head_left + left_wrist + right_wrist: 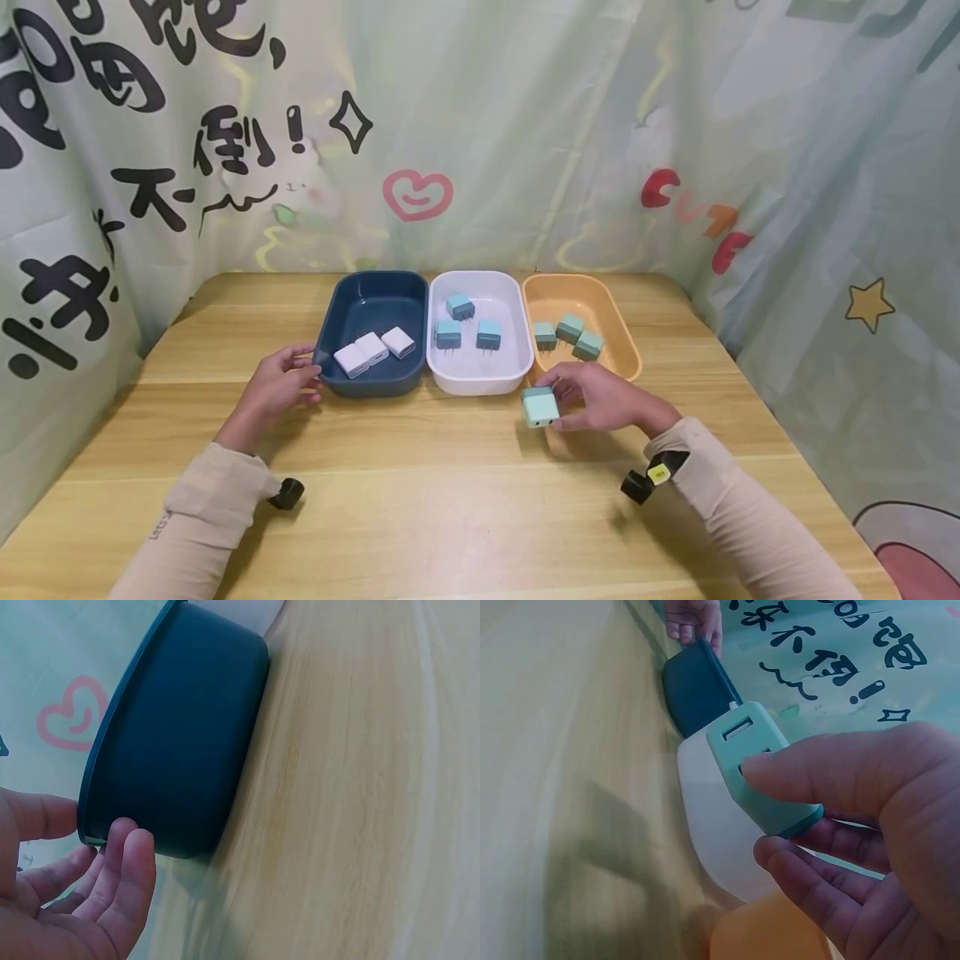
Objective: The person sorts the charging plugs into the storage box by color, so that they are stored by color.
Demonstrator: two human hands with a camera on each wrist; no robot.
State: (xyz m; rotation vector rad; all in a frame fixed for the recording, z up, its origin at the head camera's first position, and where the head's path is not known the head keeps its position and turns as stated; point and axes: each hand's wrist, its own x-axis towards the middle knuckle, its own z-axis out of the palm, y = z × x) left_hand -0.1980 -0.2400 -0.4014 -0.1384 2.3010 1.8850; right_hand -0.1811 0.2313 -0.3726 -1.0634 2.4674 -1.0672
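Observation:
My left hand (281, 387) pinches the left rim of a dark blue tray (337, 304); in the left wrist view its thumb and fingers (133, 881) meet at the rim. Three white plug-like blocks (397, 342) lie inside that tray. My right hand (600, 396) holds a mint-green USB charger (540, 408) between thumb and fingers, in front of the white and orange trays. In the right wrist view two port slots show on the charger (761, 799), the thumb lying partly over one.
A white tray (480, 385) stands in the middle with three blue-green chargers (489, 335), prongs showing. The orange tray (626, 358) beside it holds three green chargers (587, 346). All three trays stand side by side on a wooden table (450, 517), before a printed curtain (495, 125).

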